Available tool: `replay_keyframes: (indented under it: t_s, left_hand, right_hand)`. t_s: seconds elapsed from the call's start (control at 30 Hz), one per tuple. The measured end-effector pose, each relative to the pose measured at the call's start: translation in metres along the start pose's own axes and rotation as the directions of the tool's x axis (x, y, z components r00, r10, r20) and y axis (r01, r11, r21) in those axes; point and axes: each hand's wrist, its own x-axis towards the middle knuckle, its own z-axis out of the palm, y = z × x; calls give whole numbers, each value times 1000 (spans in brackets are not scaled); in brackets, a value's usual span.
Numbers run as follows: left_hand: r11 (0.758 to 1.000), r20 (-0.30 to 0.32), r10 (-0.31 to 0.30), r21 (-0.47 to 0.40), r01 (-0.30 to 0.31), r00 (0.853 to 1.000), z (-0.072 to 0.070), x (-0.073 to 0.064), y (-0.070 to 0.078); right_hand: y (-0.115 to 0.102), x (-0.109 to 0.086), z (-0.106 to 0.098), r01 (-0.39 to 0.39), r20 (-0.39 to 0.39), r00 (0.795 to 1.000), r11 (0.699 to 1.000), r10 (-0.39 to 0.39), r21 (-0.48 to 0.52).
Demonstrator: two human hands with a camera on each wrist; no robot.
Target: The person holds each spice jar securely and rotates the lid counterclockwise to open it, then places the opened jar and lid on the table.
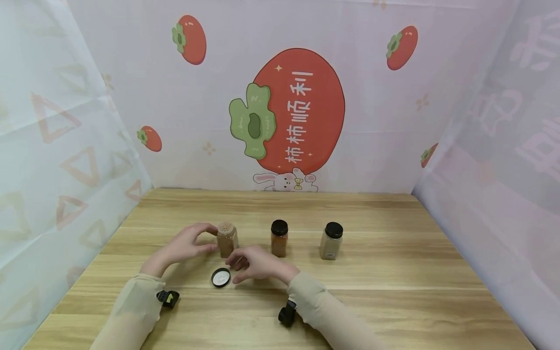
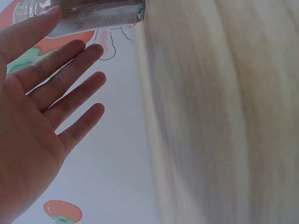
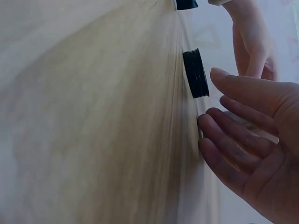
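Observation:
An uncapped spice jar (image 1: 227, 242) with a perforated shaker top stands upright on the table, brown powder inside. My left hand (image 1: 188, 243) is at its left side, thumb and fingers spread; in the left wrist view the thumb overlaps the jar (image 2: 93, 18), and contact is unclear. Just in front of the jar lies a black lid (image 1: 220, 277), its white inside facing up. Beside the lid on its right is my right hand (image 1: 258, 264), fingers loosely bent and holding nothing. The right wrist view shows a gap between the thumb and the lid (image 3: 196, 73).
Right of the uncapped jar stands a black-capped jar (image 1: 279, 239) of orange-red spice. Farther right is another black-capped jar (image 1: 331, 241) with pale contents. A printed cloth (image 1: 372, 165) closes the back of the wooden table (image 1: 393, 301), and cloth hangs at both sides.

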Motion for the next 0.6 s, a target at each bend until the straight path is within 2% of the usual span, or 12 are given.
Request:
replay_keyframes:
  t_s: [0.27, 0.6]
  left_hand:
    - [1000, -8, 21, -8, -21, 1000, -3, -7, 7]
    - [1000, 26, 24, 9, -24, 999, -7, -14, 19]
  right_hand:
    - [5, -15, -8, 20, -8, 1000, 1000, -20, 12]
    - [10, -31, -20, 0, -30, 1000, 999, 1, 53]
